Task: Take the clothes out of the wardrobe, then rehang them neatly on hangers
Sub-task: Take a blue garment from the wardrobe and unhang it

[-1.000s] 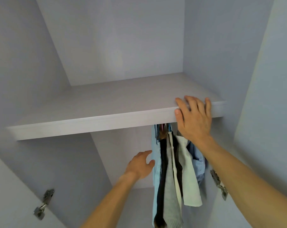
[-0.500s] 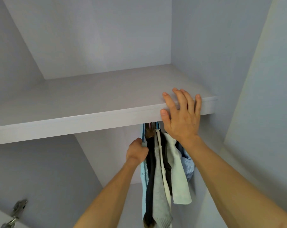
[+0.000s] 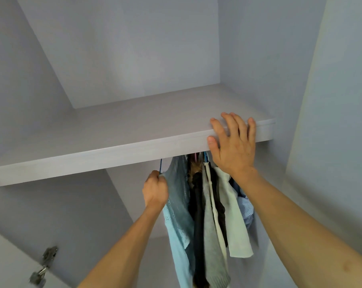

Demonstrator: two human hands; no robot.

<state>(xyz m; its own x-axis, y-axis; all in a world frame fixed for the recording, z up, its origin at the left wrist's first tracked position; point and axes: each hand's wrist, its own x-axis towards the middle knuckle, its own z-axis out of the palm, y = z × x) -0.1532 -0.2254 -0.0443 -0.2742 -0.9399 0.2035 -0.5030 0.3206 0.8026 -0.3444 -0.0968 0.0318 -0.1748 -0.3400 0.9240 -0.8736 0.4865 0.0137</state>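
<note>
My left hand (image 3: 155, 192) now fisted on thin blue hanger (image 3: 160, 166), pale blue knit top (image 3: 177, 196) pulled left off clothes bunch (image 3: 209, 225) under grey shelf (image 3: 93, 159); right hand (image 3: 234, 150) still spread on shelf edge; room leftward.

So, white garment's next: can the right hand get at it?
Probably yes: the right hand lies open on the shelf, holding nothing; the white garment hangs just below its wrist.

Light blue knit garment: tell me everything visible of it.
The light blue knit garment is thin, with an openwork pattern, and hangs leftmost in the bunch under the shelf. The left hand grips its top edge, where a blue hanger wire rises behind the shelf edge. Its right side lies against a dark garment; its lower end leaves the frame.
</note>
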